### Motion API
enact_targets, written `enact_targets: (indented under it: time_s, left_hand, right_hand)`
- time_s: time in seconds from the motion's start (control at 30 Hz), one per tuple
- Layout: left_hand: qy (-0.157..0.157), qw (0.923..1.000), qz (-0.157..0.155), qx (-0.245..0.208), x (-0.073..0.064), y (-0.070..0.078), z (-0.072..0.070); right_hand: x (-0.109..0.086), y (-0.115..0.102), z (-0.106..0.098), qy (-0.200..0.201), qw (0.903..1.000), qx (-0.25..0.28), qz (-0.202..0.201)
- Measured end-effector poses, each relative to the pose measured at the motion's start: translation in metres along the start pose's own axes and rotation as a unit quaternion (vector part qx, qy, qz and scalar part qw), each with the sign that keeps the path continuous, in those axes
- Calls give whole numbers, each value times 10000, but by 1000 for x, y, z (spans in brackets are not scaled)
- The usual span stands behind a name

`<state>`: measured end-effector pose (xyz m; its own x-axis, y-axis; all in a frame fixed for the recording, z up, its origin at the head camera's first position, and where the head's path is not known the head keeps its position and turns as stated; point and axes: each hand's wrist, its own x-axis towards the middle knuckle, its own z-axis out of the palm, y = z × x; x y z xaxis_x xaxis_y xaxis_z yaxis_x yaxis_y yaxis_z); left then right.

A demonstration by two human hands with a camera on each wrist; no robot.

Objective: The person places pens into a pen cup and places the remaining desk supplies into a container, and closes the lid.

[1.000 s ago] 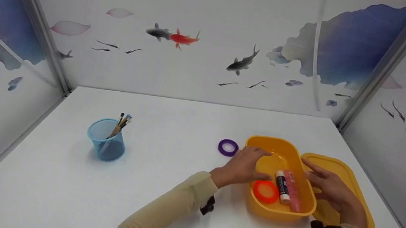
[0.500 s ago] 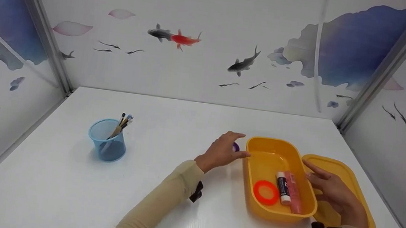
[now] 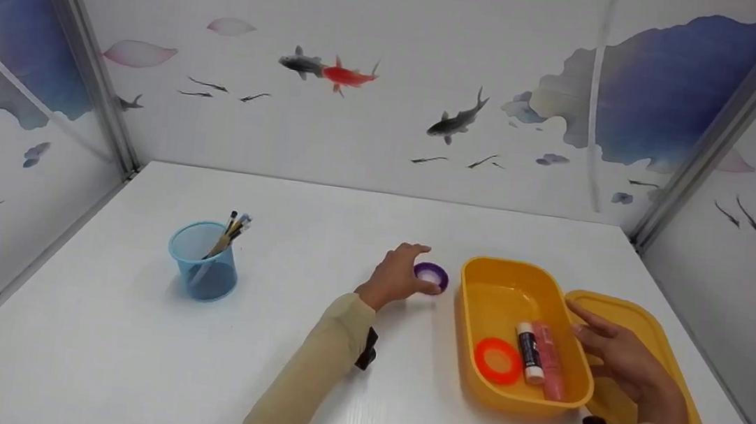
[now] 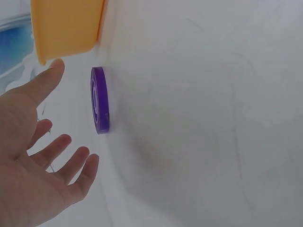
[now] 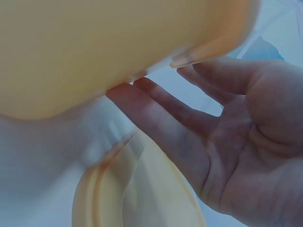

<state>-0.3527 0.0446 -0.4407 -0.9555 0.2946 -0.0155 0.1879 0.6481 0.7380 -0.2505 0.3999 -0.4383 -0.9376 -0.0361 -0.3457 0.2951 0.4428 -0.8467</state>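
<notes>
A purple tape roll [image 3: 431,279] lies flat on the white table. My left hand [image 3: 395,278] is just left of it with thumb and fingers spread; the left wrist view shows a gap between them and the roll [image 4: 100,100]. To the right stands a yellow box [image 3: 465,348] holding an orange-red tape roll [image 3: 496,379], a glue stick [image 3: 530,353] and a pink tube-like item [image 3: 550,363]. With extended fingers, my right hand [image 3: 623,354] touches the box's right side; in the right wrist view its fingertips rest against the outer wall [image 5: 71,56].
A yellow lid [image 3: 672,383] lies right of the box, partly under my right hand. At the left stands a blue mesh cup [image 3: 203,271] with several paintbrushes [image 3: 230,231]. Printed panels [image 3: 372,134] enclose the table at the back and sides.
My left hand has moved from over the box leftward, past its rim, down to the purple tape roll. My right hand has stayed at the box's side.
</notes>
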Motion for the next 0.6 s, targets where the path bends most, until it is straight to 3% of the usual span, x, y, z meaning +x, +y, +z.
enact_targets:
  time_s: [0.23, 0.6]
  left_hand:
    - [68, 9998, -137, -147, 7, -10, 5]
    - [106, 9980, -618, -125, 8, -7, 15]
  right_hand:
    - [0, -2, -1, 9, 10000, 18, 15]
    - [1, -2, -2, -44, 9999, 114, 71]
